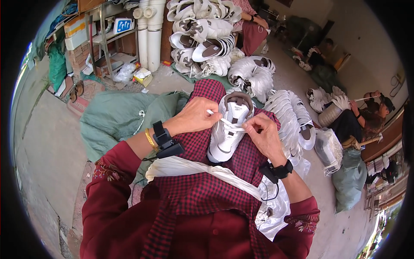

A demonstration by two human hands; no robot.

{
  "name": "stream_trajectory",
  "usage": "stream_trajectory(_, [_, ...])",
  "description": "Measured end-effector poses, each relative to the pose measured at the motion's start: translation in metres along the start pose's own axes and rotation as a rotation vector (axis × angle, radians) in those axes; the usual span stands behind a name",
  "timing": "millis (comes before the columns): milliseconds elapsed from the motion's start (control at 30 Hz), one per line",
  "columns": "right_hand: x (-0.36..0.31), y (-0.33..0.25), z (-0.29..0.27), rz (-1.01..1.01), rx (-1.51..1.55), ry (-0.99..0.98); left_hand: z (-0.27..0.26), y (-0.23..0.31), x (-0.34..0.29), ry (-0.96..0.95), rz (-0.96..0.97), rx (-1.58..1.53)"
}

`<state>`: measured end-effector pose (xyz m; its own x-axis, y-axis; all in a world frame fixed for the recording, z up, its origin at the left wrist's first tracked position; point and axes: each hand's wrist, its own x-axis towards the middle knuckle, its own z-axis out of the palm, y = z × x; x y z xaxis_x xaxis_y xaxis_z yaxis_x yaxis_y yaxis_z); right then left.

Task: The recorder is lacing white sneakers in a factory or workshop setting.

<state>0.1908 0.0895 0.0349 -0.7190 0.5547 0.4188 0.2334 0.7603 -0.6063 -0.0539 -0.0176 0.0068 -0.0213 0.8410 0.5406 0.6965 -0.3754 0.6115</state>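
Observation:
A white sneaker (221,146) with a brown lining rests on my lap, on a red-and-black checked apron (189,192). Its toe points toward me. White shoelace (228,124) crosses the lower part of its tongue. My left hand (196,116) is closed on the lace at the shoe's left side, with a short end showing above the fingers. On the right side, my right hand (264,134) pinches the lace close to the shoe's edge. Across my lap, nearer my body, lies a long white bundle (183,167) that looks like shoelaces.
Stacked white sneakers (207,28) stand ahead, with more shoe rows (282,108) at my right. A green sack (116,118) lies at my left. Clear plastic bags (327,149) and another green sack (349,179) are farther right. Other people sit nearby, one (364,118) at right.

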Motion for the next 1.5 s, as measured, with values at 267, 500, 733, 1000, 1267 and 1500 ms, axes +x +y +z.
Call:
stream_trajectory(267, [0.000, -0.005, 0.008, 0.025, 0.037, 0.020, -0.066, -0.036, -0.019, -0.075, -0.386, -0.119])
stream_trajectory(500, [0.001, -0.015, 0.004, -0.237, -0.229, -0.039, -0.026, -0.001, -0.016, 0.101, -0.018, 0.243])
stream_trajectory(733, [0.014, -0.022, -0.004, -0.130, -0.225, -0.326, 0.003, 0.015, -0.007, 0.003, 0.128, 0.389])
stream_trajectory(1000, [0.012, -0.014, -0.053, -0.114, -0.635, 0.041, 0.010, 0.008, -0.003, -0.005, 0.117, 0.316])
stream_trajectory(1267, [0.002, -0.014, -0.002, -0.197, -0.240, -0.145, 0.005, 0.005, 0.004, -0.089, 0.104, 0.038])
stream_trajectory(1500, [0.011, 0.016, -0.015, -0.447, -0.489, -0.181, -0.003, -0.003, 0.011, -0.215, 0.144, 0.121])
